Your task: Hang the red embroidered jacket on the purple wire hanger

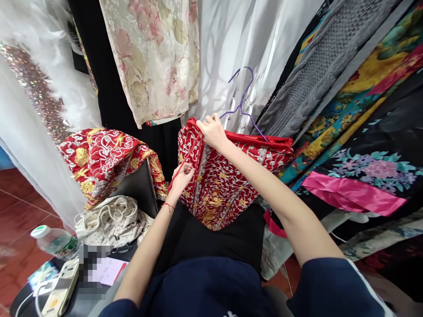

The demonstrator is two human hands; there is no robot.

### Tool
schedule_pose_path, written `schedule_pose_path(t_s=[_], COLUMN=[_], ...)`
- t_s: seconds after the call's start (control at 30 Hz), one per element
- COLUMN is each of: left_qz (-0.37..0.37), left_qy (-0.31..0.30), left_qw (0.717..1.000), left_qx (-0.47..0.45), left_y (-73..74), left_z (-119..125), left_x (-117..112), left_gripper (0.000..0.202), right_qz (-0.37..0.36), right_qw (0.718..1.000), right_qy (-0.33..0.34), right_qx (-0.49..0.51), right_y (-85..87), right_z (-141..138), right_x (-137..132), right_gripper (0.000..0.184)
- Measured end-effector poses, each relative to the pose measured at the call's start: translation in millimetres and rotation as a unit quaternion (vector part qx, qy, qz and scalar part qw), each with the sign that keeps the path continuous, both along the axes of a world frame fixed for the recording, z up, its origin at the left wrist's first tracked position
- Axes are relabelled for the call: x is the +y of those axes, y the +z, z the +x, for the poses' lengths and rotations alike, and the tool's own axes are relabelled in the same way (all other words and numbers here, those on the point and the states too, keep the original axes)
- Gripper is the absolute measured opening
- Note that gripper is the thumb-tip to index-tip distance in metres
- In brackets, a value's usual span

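Note:
A red skirt (218, 185) embroidered in gold and silver hangs folded over a purple wire hanger (244, 94), its tip resting near my lap. My right hand (213, 132) is closed on the skirt's red waistband, at the left end of the hanger. Lower down, my left hand (183, 175) has its fingers curled around a thin red cord (190, 154) that runs up to the waistband. The hanger's lower left arm is partly hidden behind my right hand.
Another red embroidered garment (105, 154) drapes over a black chair back (139, 185). A cream drawstring bag (107, 220), a water bottle (56, 242) and a power strip (61, 288) lie at left. Hanging clothes, including a grey knit (343, 53), crowd the right.

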State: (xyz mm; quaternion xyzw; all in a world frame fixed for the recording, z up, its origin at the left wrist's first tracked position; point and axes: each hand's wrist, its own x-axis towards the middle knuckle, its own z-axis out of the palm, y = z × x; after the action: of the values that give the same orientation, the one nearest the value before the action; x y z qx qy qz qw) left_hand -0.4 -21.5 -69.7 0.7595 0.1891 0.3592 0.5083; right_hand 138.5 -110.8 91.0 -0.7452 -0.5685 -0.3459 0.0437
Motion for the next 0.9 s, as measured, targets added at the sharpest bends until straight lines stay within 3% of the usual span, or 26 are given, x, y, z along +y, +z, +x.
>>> schedule_pose_path(t_s=[0.13, 0.3, 0.43, 0.7, 0.9], left_qz=[-0.029, -0.079, -0.139, -0.225, -0.285], left_qy=[-0.024, -0.025, -0.059, -0.127, -0.124], left_qw=[0.999, 0.996, 0.988, 0.962, 0.948], left_qx=[0.037, 0.037, 0.038, 0.084, 0.074], left_y=[-17.8, -22.6, -24.2, -18.8, -15.5], left_z=[13.2, 35.3, 46.6, 34.3, 31.5], left_x=[-2.1, -5.0, -5.0, 4.9, 6.0], left_gripper=[0.021, 0.016, 0.016, 0.027, 0.025], right_qz=[-0.003, -0.069, -0.091, -0.095, -0.1], right_qw=[1.0, 0.996, 0.994, 0.994, 0.994], right_qy=[-0.017, -0.052, -0.052, -0.05, -0.048], right_qx=[0.025, 0.037, 0.036, 0.022, 0.021], right_y=[-0.6, 8.0, 13.3, 10.6, 11.5], right_z=[4.7, 4.6, 4.3, -0.4, -3.8], right_x=[3.5, 4.7, 3.0, -2.6, -4.1], right_gripper=[0.043, 0.045, 0.045, 0.043, 0.042])
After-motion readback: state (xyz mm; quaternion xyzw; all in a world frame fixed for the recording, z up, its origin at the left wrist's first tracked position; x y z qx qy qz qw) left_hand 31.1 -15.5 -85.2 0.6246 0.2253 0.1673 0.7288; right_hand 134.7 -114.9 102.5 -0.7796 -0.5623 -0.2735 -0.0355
